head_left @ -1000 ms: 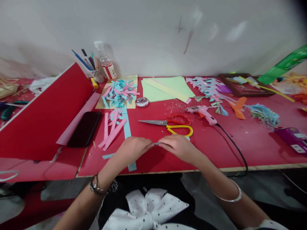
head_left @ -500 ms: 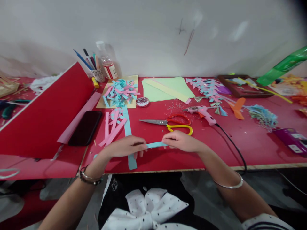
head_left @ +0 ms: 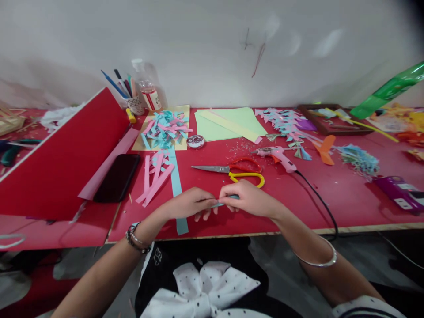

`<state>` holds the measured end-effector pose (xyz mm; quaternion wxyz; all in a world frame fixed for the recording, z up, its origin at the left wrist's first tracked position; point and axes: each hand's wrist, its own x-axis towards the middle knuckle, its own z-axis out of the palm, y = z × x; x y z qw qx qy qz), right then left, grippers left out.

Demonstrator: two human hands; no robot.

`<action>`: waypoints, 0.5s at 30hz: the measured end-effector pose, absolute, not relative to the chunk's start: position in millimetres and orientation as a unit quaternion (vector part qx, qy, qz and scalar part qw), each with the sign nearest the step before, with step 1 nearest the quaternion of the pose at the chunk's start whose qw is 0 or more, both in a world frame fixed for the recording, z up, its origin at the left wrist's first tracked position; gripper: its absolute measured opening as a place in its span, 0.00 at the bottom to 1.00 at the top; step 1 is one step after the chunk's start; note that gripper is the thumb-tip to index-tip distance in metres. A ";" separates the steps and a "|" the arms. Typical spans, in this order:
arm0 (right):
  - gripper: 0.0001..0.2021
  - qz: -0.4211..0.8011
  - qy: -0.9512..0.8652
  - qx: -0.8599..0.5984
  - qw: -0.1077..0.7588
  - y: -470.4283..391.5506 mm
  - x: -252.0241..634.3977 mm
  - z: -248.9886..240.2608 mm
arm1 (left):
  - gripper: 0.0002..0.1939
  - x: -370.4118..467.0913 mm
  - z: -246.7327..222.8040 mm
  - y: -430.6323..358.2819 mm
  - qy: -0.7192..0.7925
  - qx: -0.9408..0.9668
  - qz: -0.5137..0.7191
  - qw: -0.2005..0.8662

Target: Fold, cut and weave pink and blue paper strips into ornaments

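Note:
Between my two hands is a short blue paper strip (head_left: 217, 205), mostly covered by fingers. My left hand (head_left: 195, 204) pinches its left end between thumb and fingers. My right hand (head_left: 245, 198) pinches the strip close by, and the fingertips of both hands nearly meet. Under my left wrist and fingers a long blue paper strip (head_left: 177, 176) lies on the table. Just beyond my right hand rest scissors (head_left: 228, 169) with one red and one yellow handle loop. Pink paper strips (head_left: 154, 183) lie to the left of the long blue strip.
A pink glue gun (head_left: 278, 155) with a black cord lies right of the scissors. Cut paper pieces (head_left: 167, 127) are heaped on a yellow sheet. A phone (head_left: 117, 177) and a leaning red board (head_left: 73, 159) stand left. Light green sheets (head_left: 228, 126) lie at the back.
My left hand has moved right toward my right hand, so less of the blue strip shows between them. My right hand has shifted slightly left.

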<state>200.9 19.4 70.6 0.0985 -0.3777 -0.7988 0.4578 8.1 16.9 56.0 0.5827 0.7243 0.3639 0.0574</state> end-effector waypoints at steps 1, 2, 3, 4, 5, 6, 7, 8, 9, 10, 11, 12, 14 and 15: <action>0.11 0.463 -0.800 -0.372 0.091 19.1 201.4 70.8 | 0.20 7.7 56.4 17.0 0.365 0.731 0.057 0.574; 0.11 0.471 -0.800 -0.363 0.081 19.3 201.5 70.7 | 0.20 7.5 57.3 17.0 0.367 0.738 0.056 0.563; 0.12 0.477 -0.802 -0.353 0.071 19.7 201.2 70.4 | 0.20 7.3 58.6 16.9 0.369 0.745 0.055 0.553; 0.13 0.479 -0.805 -0.344 0.066 20.4 200.5 70.1 | 0.19 7.1 60.1 16.7 0.371 0.751 0.055 0.544; 0.14 0.474 -0.811 -0.336 0.067 21.2 199.7 69.8 | 0.19 6.9 61.6 16.6 0.372 0.754 0.055 0.538; 0.14 0.461 -0.819 -0.333 0.074 22.0 198.8 69.6 | 0.18 6.6 63.0 16.6 0.374 0.756 0.056 0.535; 0.14 0.444 -0.828 -0.332 0.084 22.6 198.0 69.7 | 0.18 5.9 64.2 16.6 0.376 0.758 0.057 0.530; 0.14 0.429 -0.834 -0.334 0.094 23.0 197.7 70.2 | 0.17 4.8 65.2 16.7 0.378 0.760 0.059 0.525; 0.14 0.419 -0.837 -0.337 0.099 23.2 198.1 70.9 | 0.18 3.2 65.8 16.7 0.381 0.763 0.061 0.519; 0.14 0.416 -0.838 -0.340 0.099 23.2 199.3 71.7 | 0.18 1.0 66.1 16.8 0.382 0.766 0.064 0.512; 0.14 0.418 -0.836 -0.343 0.097 23.3 201.3 72.6 | 0.18 -2.0 66.1 16.8 0.383 0.770 0.065 0.507; 0.14 0.423 -0.833 -0.345 0.093 23.4 204.3 73.5 | 0.18 -5.6 65.8 16.7 0.384 0.771 0.067 0.504; 0.14 0.434 -0.826 -0.349 0.087 24.1 212.3 74.4 | 0.18 -14.8 64.1 16.5 0.386 0.766 0.062 0.511; 0.15 0.438 -0.822 -0.353 0.085 24.9 217.1 74.4 | 0.18 -20.2 62.8 16.4 0.389 0.760 0.058 0.516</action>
